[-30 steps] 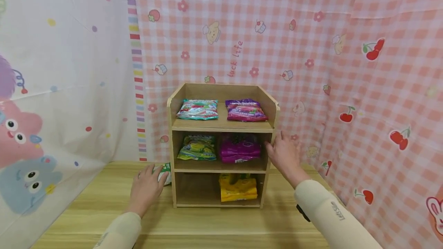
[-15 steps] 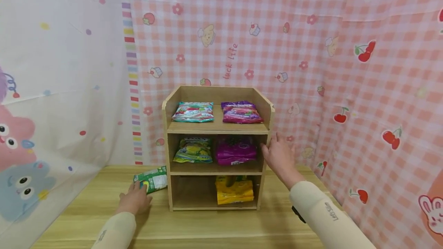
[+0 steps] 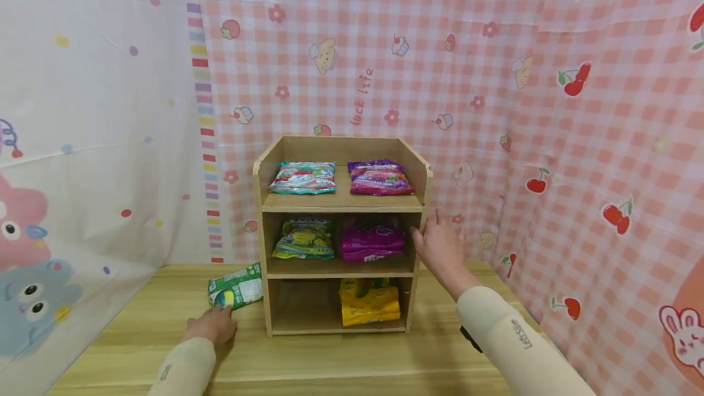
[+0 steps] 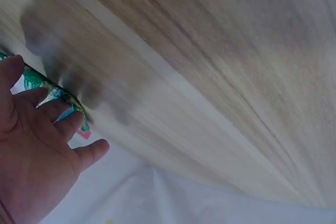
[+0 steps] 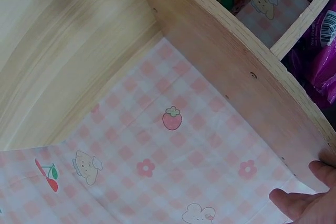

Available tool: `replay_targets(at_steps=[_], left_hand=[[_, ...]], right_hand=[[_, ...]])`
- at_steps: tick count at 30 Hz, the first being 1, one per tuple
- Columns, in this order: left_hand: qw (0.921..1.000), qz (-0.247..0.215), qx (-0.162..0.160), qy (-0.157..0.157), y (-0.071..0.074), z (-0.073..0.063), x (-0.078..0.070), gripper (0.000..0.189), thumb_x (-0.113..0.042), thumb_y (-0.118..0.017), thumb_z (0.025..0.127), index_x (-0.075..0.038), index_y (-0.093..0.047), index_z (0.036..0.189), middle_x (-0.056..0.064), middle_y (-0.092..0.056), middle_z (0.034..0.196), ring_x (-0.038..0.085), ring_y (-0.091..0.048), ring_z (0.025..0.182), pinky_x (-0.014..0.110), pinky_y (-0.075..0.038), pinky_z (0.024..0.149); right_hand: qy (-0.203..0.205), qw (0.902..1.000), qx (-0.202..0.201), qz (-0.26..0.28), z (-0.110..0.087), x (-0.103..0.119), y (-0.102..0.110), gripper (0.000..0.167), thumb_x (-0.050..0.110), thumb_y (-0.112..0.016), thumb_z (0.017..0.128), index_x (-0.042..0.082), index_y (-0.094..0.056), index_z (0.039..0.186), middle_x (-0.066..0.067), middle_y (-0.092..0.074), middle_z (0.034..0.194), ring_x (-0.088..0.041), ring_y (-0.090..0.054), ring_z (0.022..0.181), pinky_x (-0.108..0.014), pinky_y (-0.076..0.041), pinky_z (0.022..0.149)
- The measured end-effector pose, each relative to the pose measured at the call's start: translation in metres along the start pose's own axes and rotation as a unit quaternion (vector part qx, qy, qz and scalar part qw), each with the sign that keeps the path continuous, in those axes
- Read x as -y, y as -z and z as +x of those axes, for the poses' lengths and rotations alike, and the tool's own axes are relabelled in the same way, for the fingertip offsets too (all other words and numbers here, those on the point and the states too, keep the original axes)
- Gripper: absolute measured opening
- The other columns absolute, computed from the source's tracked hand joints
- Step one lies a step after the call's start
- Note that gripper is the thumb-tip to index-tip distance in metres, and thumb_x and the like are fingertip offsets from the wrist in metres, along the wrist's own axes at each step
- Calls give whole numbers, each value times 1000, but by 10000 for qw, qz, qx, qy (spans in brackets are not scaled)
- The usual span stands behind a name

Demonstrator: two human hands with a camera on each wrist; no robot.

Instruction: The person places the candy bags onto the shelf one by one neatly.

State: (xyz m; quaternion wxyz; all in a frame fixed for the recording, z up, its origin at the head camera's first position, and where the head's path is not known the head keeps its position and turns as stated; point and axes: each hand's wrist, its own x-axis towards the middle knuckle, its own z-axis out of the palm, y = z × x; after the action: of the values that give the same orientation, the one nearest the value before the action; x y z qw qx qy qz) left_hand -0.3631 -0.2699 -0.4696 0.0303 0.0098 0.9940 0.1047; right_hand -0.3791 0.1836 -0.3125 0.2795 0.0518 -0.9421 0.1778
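Note:
My left hand (image 3: 211, 324) is low over the table, fingertips right at the near edge of a green snack bag (image 3: 239, 288) that lies left of a small wooden shelf (image 3: 343, 201). In the left wrist view its fingers are spread and loosely bent, and the bag's green wrapper (image 4: 34, 80) shows behind them. My right hand (image 3: 440, 246) rests at the shelf's right side, thumb by the front edge and fingers along the outer face. Two digits of that hand reach the side panel (image 5: 220, 77) in the right wrist view.
The top tier bears a teal candy bag (image 3: 304, 178) and a purple-pink one (image 3: 379, 178). A yellow-green bag (image 3: 304, 239) and a magenta bag (image 3: 371, 241) fill the middle tier. A yellow bag (image 3: 368, 302) stands bottom right. Curtains (image 3: 352, 47) surround the wooden table (image 3: 308, 359).
My left hand has drawn back toward me and left, uncovering the green bag, which now shows fully beside the shelf. The right hand stays at the shelf's side while the view shifts slightly.

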Motion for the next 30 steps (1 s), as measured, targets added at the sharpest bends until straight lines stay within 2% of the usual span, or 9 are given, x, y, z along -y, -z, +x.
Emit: replay_targets(at_steps=[3, 7, 9, 13, 18, 22, 26, 28, 30], left_hand=[[9998, 157, -102, -101, 2, 0, -4, 41, -22, -50, 100, 10, -58, 122, 35, -56, 123, 55, -51, 117, 75, -33, 95], [9969, 520, -460, -364, 4, 1, -12, 32, -23, -58, 97, 7, -68, 100, 28, -67, 101, 49, -63, 96, 70, -43, 88], [9940, 663, -691, -528, 3, 1, -16, 28, -22, -63, 94, 5, -69, 89, 25, -68, 93, 45, -66, 88, 64, -49, 82], [9887, 798, -1020, -761, 0, -1, -23, 21, -17, -69, 88, 2, -66, 81, 19, -67, 85, 38, -67, 80, 55, -55, 72], [9870, 690, -1132, -907, 3, -3, -31, 16, -14, -71, 83, -1, -65, 75, 15, -67, 78, 34, -66, 73, 53, -55, 65], [9902, 417, -1160, -654, 6, -3, -26, 18, -15, -70, 88, -1, -66, 78, 15, -68, 78, 35, -67, 73, 55, -54, 63], [9873, 159, -1581, -55, 1, -5, -8, 18, -13, -68, 90, 5, -66, 86, 20, -65, 80, 40, -65, 76, 59, -52, 64], [9878, 2, -1527, 311, -1, -6, 3, 29, -17, -66, 92, 11, -63, 98, 26, -62, 87, 46, -62, 84, 63, -50, 68], [9894, -230, -1271, 664, -1, -7, 12, 43, -27, -63, 95, 14, -60, 108, 32, -60, 94, 50, -59, 90, 65, -49, 72]], right_hand=[[-18, 10000, -41, 1, 1, 1, 1, 40, 36, -56, 99, -4, -62, 102, -27, -34, 152, -49, -38, 134, -71, -17, 108], [-70, 10000, -25, -19, 3, 1, 1, 45, 37, -56, 99, -6, -61, 114, -27, -34, 153, -48, -39, 134, -70, -19, 107], [-93, 10000, -3, -4, 3, 1, 1, 49, 36, -56, 99, -7, -59, 122, -27, -33, 153, -49, -38, 135, -70, -18, 108], [-94, 10000, 10, 7, 2, 0, 0, 47, 35, -56, 99, -7, -59, 121, -27, -33, 153, -49, -39, 133, -69, -16, 109], [-87, 10000, 3, 30, 1, -1, -1, 50, 35, -57, 99, -7, -56, 127, -27, -33, 153, -49, -40, 132, -69, -15, 110], [-90, 10000, 31, 12, 0, -2, -2, 48, 35, -57, 99, -7, -58, 123, -28, -33, 153, -49, -40, 133, -70, -16, 109], [-54, 10000, 60, 21, 0, -1, -3, 46, 35, -57, 100, -6, -60, 118, -27, -34, 152, -50, -42, 130, -71, -16, 109], [-47, 10000, 45, 32, 1, -1, -4, 46, 35, -57, 100, -6, -59, 119, -27, -35, 152, -50, -43, 129, -70, -18, 108], [-59, 10000, 22, 60, 1, 0, -3, 47, 35, -57, 100, -6, -58, 121, -27, -35, 152, -50, -43, 130, -70, -19, 107]])
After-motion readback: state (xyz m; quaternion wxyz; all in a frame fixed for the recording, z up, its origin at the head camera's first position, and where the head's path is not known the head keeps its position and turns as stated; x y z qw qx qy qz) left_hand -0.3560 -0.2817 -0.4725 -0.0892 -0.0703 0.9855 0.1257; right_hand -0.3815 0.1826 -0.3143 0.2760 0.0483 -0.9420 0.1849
